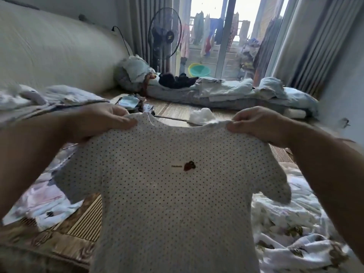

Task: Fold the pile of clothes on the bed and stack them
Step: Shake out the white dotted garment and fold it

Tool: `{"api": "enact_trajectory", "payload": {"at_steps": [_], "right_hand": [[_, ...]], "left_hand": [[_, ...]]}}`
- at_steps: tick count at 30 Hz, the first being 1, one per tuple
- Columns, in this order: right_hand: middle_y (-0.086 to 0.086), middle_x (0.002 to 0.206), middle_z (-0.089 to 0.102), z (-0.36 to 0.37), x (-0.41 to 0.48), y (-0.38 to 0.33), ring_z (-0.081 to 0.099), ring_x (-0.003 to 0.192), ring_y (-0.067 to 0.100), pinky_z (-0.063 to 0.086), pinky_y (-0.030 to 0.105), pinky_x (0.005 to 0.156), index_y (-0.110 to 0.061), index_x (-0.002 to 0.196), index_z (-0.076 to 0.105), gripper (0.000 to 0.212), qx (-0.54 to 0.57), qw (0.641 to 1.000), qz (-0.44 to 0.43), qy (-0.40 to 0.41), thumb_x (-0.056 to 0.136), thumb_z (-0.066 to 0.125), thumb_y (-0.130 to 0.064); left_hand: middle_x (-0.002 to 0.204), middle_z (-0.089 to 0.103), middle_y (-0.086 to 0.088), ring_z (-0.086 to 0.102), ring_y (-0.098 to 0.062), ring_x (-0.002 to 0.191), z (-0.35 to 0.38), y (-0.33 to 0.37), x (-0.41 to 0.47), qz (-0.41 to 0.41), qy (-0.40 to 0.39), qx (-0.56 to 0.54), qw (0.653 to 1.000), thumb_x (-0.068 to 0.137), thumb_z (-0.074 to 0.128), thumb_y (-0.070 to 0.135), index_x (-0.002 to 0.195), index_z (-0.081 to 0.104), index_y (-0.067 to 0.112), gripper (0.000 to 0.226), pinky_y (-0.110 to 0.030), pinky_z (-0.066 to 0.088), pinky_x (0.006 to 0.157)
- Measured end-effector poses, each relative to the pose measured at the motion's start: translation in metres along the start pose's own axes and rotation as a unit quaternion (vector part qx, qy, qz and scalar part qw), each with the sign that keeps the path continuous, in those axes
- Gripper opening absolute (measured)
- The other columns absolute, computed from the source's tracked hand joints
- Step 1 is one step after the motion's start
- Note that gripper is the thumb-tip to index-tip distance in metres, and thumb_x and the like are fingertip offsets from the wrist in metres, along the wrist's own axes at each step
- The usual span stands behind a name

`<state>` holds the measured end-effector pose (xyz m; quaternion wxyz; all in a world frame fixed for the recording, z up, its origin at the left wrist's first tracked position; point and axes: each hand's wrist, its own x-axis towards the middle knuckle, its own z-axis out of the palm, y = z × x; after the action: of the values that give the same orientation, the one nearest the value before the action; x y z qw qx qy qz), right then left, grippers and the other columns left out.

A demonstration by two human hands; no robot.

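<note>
1. Left a floral cloth (39, 200) lying loose and unfolded on the bed (84, 223), far left.
2. Gripped one shoulder of the dotted shirt (173, 194) in the left hand (102, 123), fingers curled over the seam.
3. Held that shirt up in the air over the bed, front toward the camera and sleeves hanging free, probably to shake it square before folding.
4. Spotted a green basin (199, 69) beyond the glass door; contents too distant to tell.
5. Noted what looked like folded laundry (226, 91) ranged along the bed's far side, perhaps the stack.
6. Clamped the other shoulder in the right hand (256, 125), level with the first, seemingly to keep the neckline straight.
7. Left a flowered quilt (285, 223) rumpled below, right.
</note>
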<state>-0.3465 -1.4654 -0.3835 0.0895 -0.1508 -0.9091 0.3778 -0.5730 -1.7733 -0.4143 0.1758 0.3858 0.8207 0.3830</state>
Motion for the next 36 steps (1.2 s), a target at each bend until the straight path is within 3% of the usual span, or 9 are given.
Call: {"api": "enact_trajectory", "payload": {"at_steps": [4, 7, 12, 15, 20, 24, 27, 31, 36], "right_hand": [[-0.008, 0.082, 0.067, 0.061, 0.059, 0.050, 0.065, 0.079, 0.012, 0.049, 0.026, 0.059, -0.035, 0.074, 0.068, 0.012, -0.105, 0.989, 0.073, -0.067, 0.083, 0.068, -0.043], [-0.009, 0.083, 0.064, 0.108, 0.100, 0.090, 0.061, 0.079, 0.010, 0.045, 0.020, 0.058, -0.037, 0.074, 0.062, 0.014, -0.182, 0.976, 0.072, -0.092, 0.088, 0.064, -0.037], [-0.004, 0.090, 0.068, 0.171, 0.150, 0.149, 0.059, 0.074, 0.009, 0.045, 0.019, 0.063, -0.029, 0.087, 0.067, 0.008, -0.209, 0.973, 0.081, -0.051, 0.089, 0.062, -0.035], [-0.003, 0.096, 0.065, 0.184, 0.158, 0.177, 0.061, 0.089, 0.016, 0.050, 0.027, 0.079, -0.021, 0.102, 0.068, 0.024, -0.178, 0.975, 0.119, -0.064, 0.087, 0.064, -0.039], [-0.002, 0.102, 0.064, 0.154, 0.139, 0.195, 0.060, 0.093, 0.017, 0.051, 0.038, 0.091, -0.015, 0.104, 0.065, 0.041, -0.175, 0.941, 0.181, -0.228, 0.085, 0.061, -0.051], [0.002, 0.099, 0.069, 0.128, 0.117, 0.195, 0.065, 0.090, 0.017, 0.052, 0.028, 0.076, -0.018, 0.090, 0.068, 0.015, -0.193, 0.919, 0.242, -0.245, 0.081, 0.072, -0.030], [0.013, 0.102, 0.069, 0.115, 0.100, 0.189, 0.067, 0.096, 0.029, 0.055, 0.035, 0.080, -0.010, 0.097, 0.065, 0.017, -0.068, 0.950, 0.263, -0.153, 0.082, 0.071, -0.016], [0.014, 0.094, 0.065, 0.127, 0.091, 0.156, 0.069, 0.078, 0.025, 0.060, 0.041, 0.073, -0.011, 0.093, 0.058, 0.011, 0.014, 0.969, 0.238, -0.069, 0.084, 0.064, -0.008], [0.009, 0.084, 0.071, 0.174, 0.092, 0.104, 0.068, 0.068, 0.016, 0.055, 0.027, 0.061, -0.010, 0.105, 0.063, 0.023, 0.087, 0.964, 0.210, -0.139, 0.090, 0.061, -0.028]], "left_hand": [[0.069, 0.062, -0.003, 0.056, -0.016, 0.063, 0.042, -0.059, 0.034, -0.086, -0.074, 0.033, 0.993, 0.079, 0.071, 0.041, 0.077, 0.064, 0.012, 0.030, -0.027, 0.042, 0.057], [0.070, 0.059, 0.003, 0.053, -0.012, 0.064, 0.073, -0.117, 0.068, -0.119, -0.041, 0.190, 0.974, 0.087, 0.061, 0.048, 0.073, 0.061, 0.019, 0.032, -0.026, 0.033, 0.055], [0.079, 0.060, 0.007, 0.052, -0.007, 0.072, 0.114, -0.179, 0.111, -0.162, 0.014, 0.251, 0.954, 0.084, 0.055, 0.060, 0.074, 0.058, 0.028, 0.034, -0.028, 0.035, 0.054], [0.079, 0.061, 0.011, 0.055, -0.006, 0.075, 0.123, -0.204, 0.114, -0.197, 0.032, 0.217, 0.955, 0.077, 0.057, 0.067, 0.082, 0.062, 0.030, 0.038, -0.027, 0.039, 0.056], [0.087, 0.064, 0.012, 0.060, -0.005, 0.080, 0.095, -0.223, 0.087, -0.227, -0.074, 0.114, 0.964, 0.046, 0.058, 0.085, 0.084, 0.066, 0.031, 0.066, -0.024, 0.044, 0.060], [0.061, 0.069, 0.002, 0.065, -0.012, 0.055, 0.070, -0.218, 0.069, -0.299, -0.155, 0.082, 0.938, 0.036, 0.078, 0.044, 0.073, 0.073, 0.016, 0.047, -0.022, 0.045, 0.047], [0.055, 0.065, 0.001, 0.063, -0.015, 0.052, 0.063, -0.206, 0.056, -0.298, -0.089, 0.109, 0.944, 0.052, 0.072, 0.027, 0.063, 0.068, 0.013, 0.018, -0.022, 0.044, 0.044], [0.089, 0.067, -0.014, 0.068, -0.024, 0.067, 0.077, -0.176, 0.047, -0.278, -0.009, -0.048, 0.959, 0.078, 0.067, 0.009, 0.094, 0.064, 0.015, 0.018, -0.028, 0.052, 0.049], [0.098, 0.067, -0.019, 0.073, -0.026, 0.077, 0.135, -0.119, 0.043, -0.246, -0.072, -0.208, 0.944, 0.086, 0.067, 0.023, 0.101, 0.053, 0.017, 0.021, -0.029, 0.058, 0.061]]}}
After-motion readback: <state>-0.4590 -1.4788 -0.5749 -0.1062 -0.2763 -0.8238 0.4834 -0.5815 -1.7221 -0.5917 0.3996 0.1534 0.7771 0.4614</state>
